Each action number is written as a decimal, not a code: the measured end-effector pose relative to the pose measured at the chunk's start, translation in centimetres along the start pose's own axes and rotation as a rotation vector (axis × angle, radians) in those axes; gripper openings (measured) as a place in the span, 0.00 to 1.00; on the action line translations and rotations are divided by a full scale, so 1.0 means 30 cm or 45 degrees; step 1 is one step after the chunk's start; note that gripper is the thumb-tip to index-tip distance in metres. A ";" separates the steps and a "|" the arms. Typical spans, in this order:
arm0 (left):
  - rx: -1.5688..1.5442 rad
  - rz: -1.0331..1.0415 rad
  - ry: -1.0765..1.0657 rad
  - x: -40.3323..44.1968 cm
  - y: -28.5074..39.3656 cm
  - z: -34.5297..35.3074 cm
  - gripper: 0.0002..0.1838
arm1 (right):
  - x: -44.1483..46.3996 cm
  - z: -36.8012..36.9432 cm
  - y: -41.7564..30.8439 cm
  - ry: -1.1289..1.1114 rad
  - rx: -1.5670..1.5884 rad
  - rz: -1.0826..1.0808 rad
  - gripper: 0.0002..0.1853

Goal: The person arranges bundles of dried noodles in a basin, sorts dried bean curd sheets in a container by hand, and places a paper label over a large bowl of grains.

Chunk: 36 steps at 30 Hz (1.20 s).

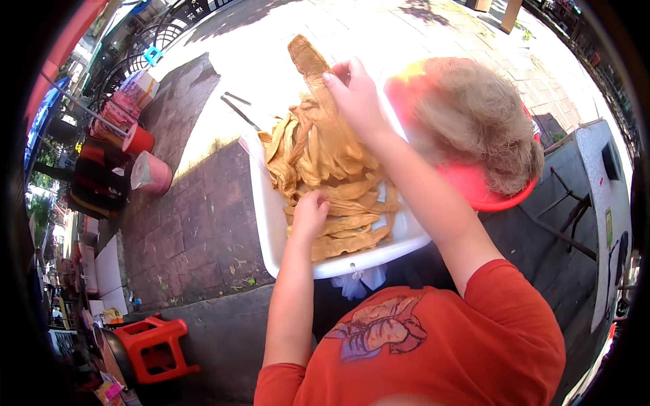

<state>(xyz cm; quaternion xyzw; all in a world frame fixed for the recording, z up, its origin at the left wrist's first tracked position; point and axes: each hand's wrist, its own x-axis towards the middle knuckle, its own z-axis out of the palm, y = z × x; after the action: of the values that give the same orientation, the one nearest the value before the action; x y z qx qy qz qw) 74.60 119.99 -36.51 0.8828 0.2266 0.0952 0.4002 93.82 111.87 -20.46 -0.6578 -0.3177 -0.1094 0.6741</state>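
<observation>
A white plastic tub stands in front of me, heaped with soft, wrinkled, yellow-brown strips whose kind I cannot make out. At the tub's far side, my right hand pinches a long flat yellow-brown strip between thumb and fingers. Its top end sticks up past the hand, and its lower part runs down into the heap. My left hand rests low over the middle of the heap with curled fingers. Whatever lies in those fingers is hidden.
To the right, a red basin holds a big tangle of fine tan strands. A grey-topped table stands beyond it. On the left are a red stool, a pink bucket and a red bucket.
</observation>
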 end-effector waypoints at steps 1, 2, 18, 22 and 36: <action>0.007 0.004 0.042 0.002 0.004 -0.002 0.11 | 0.004 0.008 0.038 -0.016 -0.129 -0.001 0.10; -0.012 -0.012 0.091 0.004 0.005 -0.002 0.10 | -0.009 0.010 0.070 -0.063 -0.416 -0.008 0.10; -0.686 -0.123 0.951 0.038 -0.006 -0.078 0.09 | -0.623 0.100 0.292 -1.374 -0.997 -0.302 0.18; -0.802 -0.183 0.865 0.044 -0.020 -0.077 0.10 | -0.622 0.100 0.290 -1.317 -1.065 -0.216 0.22; -1.601 0.018 -0.044 0.023 0.051 -0.110 0.16 | -0.435 0.075 0.123 -0.675 0.317 0.527 0.21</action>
<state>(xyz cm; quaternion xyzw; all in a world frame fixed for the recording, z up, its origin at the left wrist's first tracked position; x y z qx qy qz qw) 74.55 121.63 -33.18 0.4815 0.1149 0.1987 0.8459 85.17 110.91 -31.10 -0.6267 -0.3524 0.2432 0.6511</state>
